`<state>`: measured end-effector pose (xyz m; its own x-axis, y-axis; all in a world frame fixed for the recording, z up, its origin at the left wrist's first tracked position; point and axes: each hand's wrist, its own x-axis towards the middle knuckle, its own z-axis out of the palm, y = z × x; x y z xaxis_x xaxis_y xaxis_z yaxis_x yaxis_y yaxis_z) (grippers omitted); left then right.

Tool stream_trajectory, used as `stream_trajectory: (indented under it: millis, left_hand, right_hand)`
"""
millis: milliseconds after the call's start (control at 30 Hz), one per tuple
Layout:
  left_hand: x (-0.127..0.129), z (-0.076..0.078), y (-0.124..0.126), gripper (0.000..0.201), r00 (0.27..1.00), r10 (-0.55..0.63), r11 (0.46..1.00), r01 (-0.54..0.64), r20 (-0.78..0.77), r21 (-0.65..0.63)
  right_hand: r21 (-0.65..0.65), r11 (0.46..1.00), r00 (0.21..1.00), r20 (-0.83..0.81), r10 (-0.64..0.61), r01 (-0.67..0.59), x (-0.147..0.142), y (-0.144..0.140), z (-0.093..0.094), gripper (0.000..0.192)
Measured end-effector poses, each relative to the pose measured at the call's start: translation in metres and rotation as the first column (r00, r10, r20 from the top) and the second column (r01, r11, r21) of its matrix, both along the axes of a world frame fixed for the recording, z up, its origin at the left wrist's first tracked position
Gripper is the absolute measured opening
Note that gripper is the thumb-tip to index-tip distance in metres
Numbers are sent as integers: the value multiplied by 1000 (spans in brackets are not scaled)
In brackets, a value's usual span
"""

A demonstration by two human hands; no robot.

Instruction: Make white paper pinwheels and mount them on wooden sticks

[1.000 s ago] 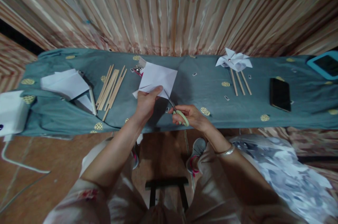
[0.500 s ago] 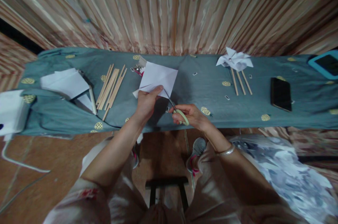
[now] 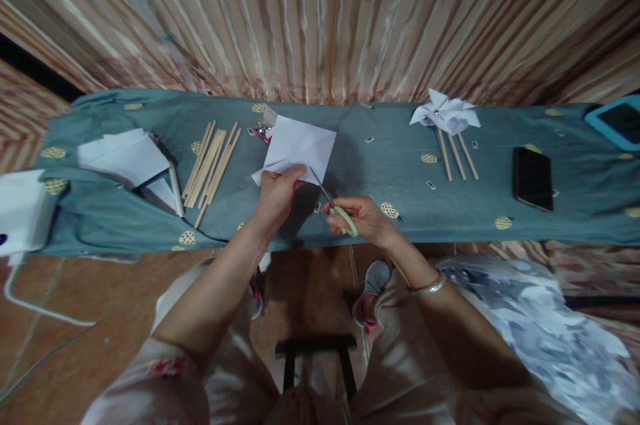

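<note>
My left hand [image 3: 277, 197] pinches the near edge of a white folded paper square [image 3: 300, 147] and holds it above the grey-blue cloth-covered table [image 3: 380, 178]. Pale green-handled scissors [image 3: 336, 208] sit in my right hand [image 3: 364, 219], and their blades touch the paper's lower right edge beside my left thumb. A bracelet [image 3: 426, 288] circles my right wrist.
A bundle of wooden sticks [image 3: 211, 163] lies left of the paper, a stack of white sheets [image 3: 125, 157] farther left. A finished white paper pinwheel [image 3: 444, 115] with three sticks [image 3: 455, 157] lies at right, then a dark phone [image 3: 532, 179] and a blue-cased tablet [image 3: 616, 121]. Striped curtain behind.
Almost nothing differs: my left thumb has curled slightly on the paper and the scissors have edged a little along its lower edge.
</note>
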<state>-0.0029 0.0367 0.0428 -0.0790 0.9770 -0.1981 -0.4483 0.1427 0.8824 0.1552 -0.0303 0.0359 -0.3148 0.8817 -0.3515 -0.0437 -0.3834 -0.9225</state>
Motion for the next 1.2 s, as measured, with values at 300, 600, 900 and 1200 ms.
stream_trajectory:
  millis: [300,600,900,1200]
  left_hand:
    - [0,-3,-2,20,999,-42,998,42,-13,38]
    - [2,-1,-4,25,998,-55,997,56,-14,61]
    - [3,-5,-6,24,998,-59,998,60,-8,36]
    - [3,-5,-6,21,997,-75,996,77,-35,47]
  right_hand:
    - [21,1000,1000,5,5,-5,1,1,1,49]
    - [3,1000,1000,4,-17,17,0,2,1,51]
    - [-16,999,1000,-3,-31,31,0,2,3,51]
    - [-17,1000,1000,-4,-23,23,1,3,3,46]
